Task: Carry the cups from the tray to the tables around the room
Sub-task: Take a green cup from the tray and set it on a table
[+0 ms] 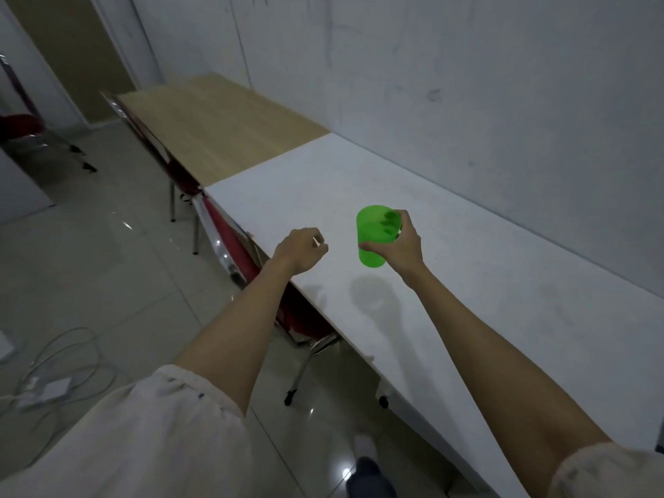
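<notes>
Green cup [373,236] in right hand [402,246] grip, above white table [503,282].

A plain canteen or break room, by the look of it: a long white table [467,267] stands butted end to end with a wood-topped table [215,127], both pushed against a scuffed pale wall [467,84]. Red chairs with chrome legs [230,242] are tucked under the table edge, just left of the curled fingers [316,242]. The floor is glossy grey tile [107,264], with loose cables and a power strip [46,386] far to the left of them
</notes>
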